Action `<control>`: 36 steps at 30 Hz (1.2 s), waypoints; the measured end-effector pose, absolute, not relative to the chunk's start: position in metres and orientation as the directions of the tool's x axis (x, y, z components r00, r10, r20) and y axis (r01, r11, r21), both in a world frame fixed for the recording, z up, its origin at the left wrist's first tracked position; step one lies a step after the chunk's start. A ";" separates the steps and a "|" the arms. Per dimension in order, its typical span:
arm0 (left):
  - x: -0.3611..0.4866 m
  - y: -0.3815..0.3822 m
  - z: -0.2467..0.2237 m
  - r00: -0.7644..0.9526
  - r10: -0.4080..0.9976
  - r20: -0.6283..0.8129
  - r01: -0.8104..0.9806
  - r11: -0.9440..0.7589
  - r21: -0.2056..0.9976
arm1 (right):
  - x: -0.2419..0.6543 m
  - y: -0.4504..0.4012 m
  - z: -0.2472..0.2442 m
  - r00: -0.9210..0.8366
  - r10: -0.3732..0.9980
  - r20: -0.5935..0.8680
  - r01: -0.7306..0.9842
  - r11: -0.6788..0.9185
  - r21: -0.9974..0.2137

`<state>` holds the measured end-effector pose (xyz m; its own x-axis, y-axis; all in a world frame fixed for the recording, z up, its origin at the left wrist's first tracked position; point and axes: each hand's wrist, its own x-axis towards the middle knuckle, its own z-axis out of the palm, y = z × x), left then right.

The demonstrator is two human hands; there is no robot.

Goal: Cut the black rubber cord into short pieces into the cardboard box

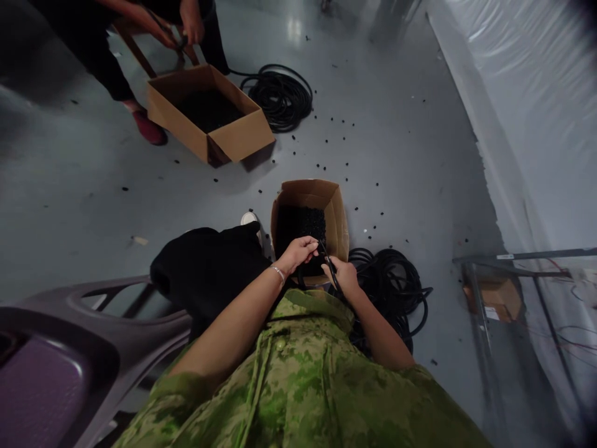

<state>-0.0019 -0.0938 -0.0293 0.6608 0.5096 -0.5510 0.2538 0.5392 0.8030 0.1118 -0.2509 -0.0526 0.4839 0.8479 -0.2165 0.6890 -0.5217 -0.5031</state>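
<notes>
Left hand (298, 252) is curled, fingers pinching a thin black rubber hose (325, 254) over the open brown cardboard box (338, 218) of black pieces. Right hand (344, 274), just beside it, grips the same hose; the black hose coil (396, 286) lies right of it.

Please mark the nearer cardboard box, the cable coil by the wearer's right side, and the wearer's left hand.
nearer cardboard box (338, 218): head view, on its right inner wall.
cable coil (396, 280): head view, on the loops on the floor.
left hand (301, 252): head view, on the back of the hand.
</notes>
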 end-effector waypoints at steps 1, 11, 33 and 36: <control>-0.002 -0.094 -0.029 0.657 0.508 -0.558 0.257 0.545 0.798 | 0.110 -0.252 -0.055 0.490 0.844 -0.218 0.674 -0.525 -0.519; -0.003 -0.104 -0.034 0.528 0.512 -0.678 0.224 0.686 0.693 | 0.091 -0.249 -0.075 0.526 0.811 -0.255 0.527 -0.546 -0.652; -0.003 -0.104 -0.027 0.514 0.550 -0.658 0.303 0.602 0.739 | 0.105 -0.232 -0.064 0.352 0.849 -0.394 0.170 -0.472 -0.865; -0.003 -0.103 -0.027 0.520 0.552 -0.652 0.299 0.597 0.744 | 0.107 -0.228 -0.069 0.353 0.849 -0.393 0.161 -0.468 -0.869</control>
<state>-0.0033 -0.1035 -0.0274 0.5200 0.5522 -0.6517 0.2989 0.5971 0.7444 0.1074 -0.2278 -0.0691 0.3529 0.8493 -0.3927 0.1606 -0.4685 -0.8687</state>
